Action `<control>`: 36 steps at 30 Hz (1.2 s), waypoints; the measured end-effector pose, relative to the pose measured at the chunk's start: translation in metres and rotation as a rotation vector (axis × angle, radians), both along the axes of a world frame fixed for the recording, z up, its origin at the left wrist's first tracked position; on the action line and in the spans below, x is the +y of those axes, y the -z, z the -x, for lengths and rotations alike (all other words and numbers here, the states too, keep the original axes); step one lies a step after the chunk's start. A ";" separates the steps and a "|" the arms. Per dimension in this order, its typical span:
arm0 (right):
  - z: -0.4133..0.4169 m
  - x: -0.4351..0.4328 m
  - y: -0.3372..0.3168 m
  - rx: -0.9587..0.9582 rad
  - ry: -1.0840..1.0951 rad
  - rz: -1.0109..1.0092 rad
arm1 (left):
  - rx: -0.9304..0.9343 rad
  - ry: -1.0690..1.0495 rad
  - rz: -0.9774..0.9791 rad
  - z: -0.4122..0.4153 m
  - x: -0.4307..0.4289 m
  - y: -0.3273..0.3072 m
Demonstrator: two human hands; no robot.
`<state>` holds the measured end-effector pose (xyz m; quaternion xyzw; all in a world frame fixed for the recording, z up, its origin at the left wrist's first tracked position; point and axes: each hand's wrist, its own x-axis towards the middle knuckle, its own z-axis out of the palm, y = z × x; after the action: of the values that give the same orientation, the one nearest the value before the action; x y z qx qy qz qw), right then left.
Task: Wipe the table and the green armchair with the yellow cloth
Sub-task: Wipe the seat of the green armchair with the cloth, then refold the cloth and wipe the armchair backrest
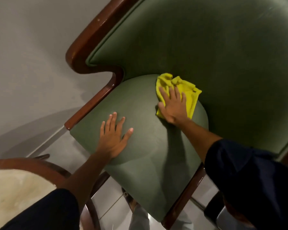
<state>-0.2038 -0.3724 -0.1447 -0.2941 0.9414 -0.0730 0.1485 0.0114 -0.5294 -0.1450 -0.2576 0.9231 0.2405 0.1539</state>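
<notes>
Dark navy sleeves [249, 185] frame the bottom edge. At 12 o'clock, the right hand [173, 107] presses flat, fingers spread, on the crumpled yellow cloth [189, 90] at the rear of the green upholstered armchair seat [140, 163]. The left hand [113, 135], at 9 o'clock of it, lies open-palmed on the seat.

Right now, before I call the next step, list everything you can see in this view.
green armchair: one, green upholstery in a brown wood frame, fills the centre and right
yellow cloth: one, yellow, crumpled at the back of the seat
round table: one, pale top with brown rim, lower left
floor: pale tiles, below the seat
wall: grey, left
left hand: flat on the seat, empty
right hand: pressing on the cloth
</notes>
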 end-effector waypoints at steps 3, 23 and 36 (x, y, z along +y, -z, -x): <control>-0.063 0.021 -0.019 -0.051 -0.036 0.014 | 0.023 -0.163 -0.154 0.012 0.015 -0.027; -0.128 0.083 -0.126 -1.050 1.153 1.009 | 0.118 -0.571 -1.090 0.066 0.090 -0.122; 0.067 0.178 -0.297 0.355 0.862 0.888 | 0.474 0.082 -0.976 0.314 0.181 -0.270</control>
<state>-0.2706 -0.1944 0.1524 0.0695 0.8655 -0.4590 -0.1881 -0.3029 -0.3485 0.1245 -0.0587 0.7229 0.6864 0.0524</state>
